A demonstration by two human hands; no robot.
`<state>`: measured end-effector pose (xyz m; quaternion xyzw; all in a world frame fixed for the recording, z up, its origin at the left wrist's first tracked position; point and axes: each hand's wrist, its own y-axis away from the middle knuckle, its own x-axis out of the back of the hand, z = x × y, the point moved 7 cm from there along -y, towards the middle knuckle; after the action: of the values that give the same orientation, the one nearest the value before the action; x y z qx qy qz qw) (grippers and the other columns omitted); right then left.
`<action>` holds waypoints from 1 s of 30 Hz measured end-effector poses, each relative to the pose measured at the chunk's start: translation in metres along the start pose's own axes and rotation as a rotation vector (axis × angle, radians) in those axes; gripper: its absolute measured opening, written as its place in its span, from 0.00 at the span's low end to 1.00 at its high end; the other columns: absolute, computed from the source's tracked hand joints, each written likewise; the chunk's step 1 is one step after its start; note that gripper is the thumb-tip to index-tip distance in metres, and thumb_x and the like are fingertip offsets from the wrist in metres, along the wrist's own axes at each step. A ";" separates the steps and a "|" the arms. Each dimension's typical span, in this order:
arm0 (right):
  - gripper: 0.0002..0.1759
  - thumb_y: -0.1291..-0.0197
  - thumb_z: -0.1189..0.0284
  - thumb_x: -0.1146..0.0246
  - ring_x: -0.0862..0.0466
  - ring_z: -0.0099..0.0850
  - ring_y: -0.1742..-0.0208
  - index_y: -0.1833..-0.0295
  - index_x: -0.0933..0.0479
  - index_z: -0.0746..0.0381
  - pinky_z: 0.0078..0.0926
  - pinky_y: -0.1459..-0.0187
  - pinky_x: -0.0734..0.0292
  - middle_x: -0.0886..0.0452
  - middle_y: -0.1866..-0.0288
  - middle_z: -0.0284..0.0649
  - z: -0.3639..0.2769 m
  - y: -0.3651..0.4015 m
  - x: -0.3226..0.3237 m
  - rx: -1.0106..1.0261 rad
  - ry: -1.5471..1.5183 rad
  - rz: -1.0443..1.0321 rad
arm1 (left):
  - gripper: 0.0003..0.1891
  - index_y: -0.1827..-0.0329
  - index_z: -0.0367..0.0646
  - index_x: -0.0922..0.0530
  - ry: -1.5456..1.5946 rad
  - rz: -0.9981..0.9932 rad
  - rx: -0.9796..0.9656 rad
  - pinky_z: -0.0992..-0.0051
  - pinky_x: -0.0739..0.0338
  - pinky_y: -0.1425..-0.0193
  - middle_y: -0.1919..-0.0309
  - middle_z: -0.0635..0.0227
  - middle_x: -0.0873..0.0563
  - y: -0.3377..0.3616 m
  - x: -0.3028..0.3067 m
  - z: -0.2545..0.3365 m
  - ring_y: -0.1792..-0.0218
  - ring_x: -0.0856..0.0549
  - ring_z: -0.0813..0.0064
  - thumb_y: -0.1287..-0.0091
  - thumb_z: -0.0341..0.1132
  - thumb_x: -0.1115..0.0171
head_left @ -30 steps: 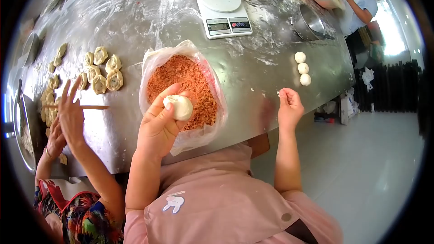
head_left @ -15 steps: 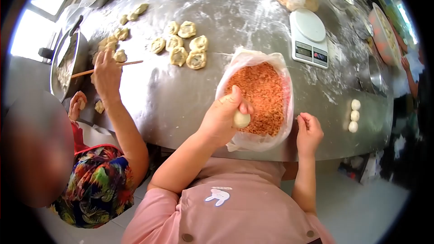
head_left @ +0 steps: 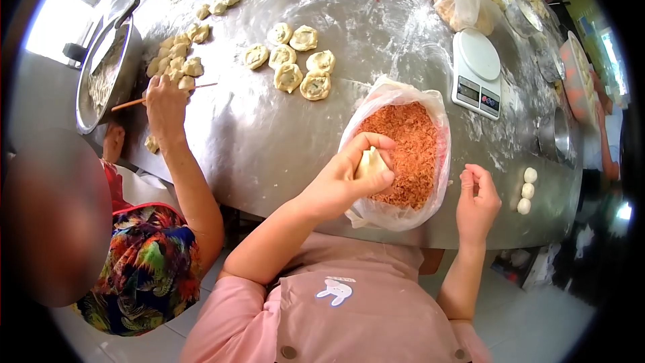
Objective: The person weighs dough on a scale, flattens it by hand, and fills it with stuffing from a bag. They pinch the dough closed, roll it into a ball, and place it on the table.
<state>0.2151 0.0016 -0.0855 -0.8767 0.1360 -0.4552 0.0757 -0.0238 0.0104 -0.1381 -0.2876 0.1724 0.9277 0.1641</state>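
Over the left edge of a plastic-lined container of orange-red crumbly filling, my left hand is closed round a piece of pale dough, whose upper side shows between thumb and fingers. My right hand hovers by the table edge, right of the container, its thumb and fingertips drawn together; whether something small is between them is too small to tell. Three white dough balls lie in a column farther right. Several round, filled dough pieces rest up and left of the container.
A co-worker's hand holds a thin wooden stick beside a dough pile, near a metal bowl of filling at the left. A white scale, plastic bags and an orange-and-white basin stand at the back and right.
The dough in my left hand, earlier a rounded end below the fist, now shows its upper side as the fingers have loosened. The view has shifted. The co-worker's stick has moved slightly.
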 end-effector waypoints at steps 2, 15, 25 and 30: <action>0.09 0.37 0.72 0.33 0.17 0.27 0.66 0.54 0.19 0.64 0.25 0.64 0.22 0.17 0.65 0.40 -0.015 0.000 -0.008 -0.015 -0.161 -0.077 | 0.28 0.33 0.39 0.37 -0.505 0.067 -0.138 0.73 0.21 0.53 0.57 0.67 0.20 0.004 0.004 0.009 0.55 0.17 0.71 0.33 0.32 0.34; 0.12 0.52 0.78 0.26 0.18 0.30 0.71 0.61 0.19 0.63 0.27 0.69 0.24 0.20 0.69 0.38 -0.129 0.008 -0.064 0.249 -0.390 -0.516 | 0.30 0.38 0.37 0.28 -0.867 0.062 -0.413 0.62 0.21 0.50 0.54 0.52 0.17 0.017 -0.013 0.030 0.54 0.16 0.52 0.48 0.23 0.34; 0.07 0.48 0.81 0.31 0.18 0.39 0.71 0.64 0.21 0.63 0.30 0.69 0.23 0.20 0.69 0.43 -0.128 0.015 -0.055 0.324 -0.302 -0.532 | 0.08 0.64 0.36 0.20 -0.885 -0.064 -0.208 0.62 0.23 0.60 0.68 0.50 0.16 0.011 -0.017 -0.001 0.65 0.16 0.51 0.45 0.27 0.35; 0.07 0.48 0.83 0.33 0.18 0.39 0.68 0.64 0.22 0.63 0.30 0.66 0.23 0.20 0.68 0.43 -0.119 0.019 -0.043 0.414 -0.258 -0.423 | 0.08 0.69 0.34 0.19 -0.759 -0.168 -0.146 0.60 0.23 0.62 0.73 0.46 0.17 0.012 -0.027 -0.013 0.70 0.17 0.49 0.40 0.33 0.35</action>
<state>0.0907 -0.0040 -0.0556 -0.9019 -0.1556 -0.3641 0.1727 -0.0018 -0.0116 -0.1298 0.0518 0.0087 0.9613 0.2705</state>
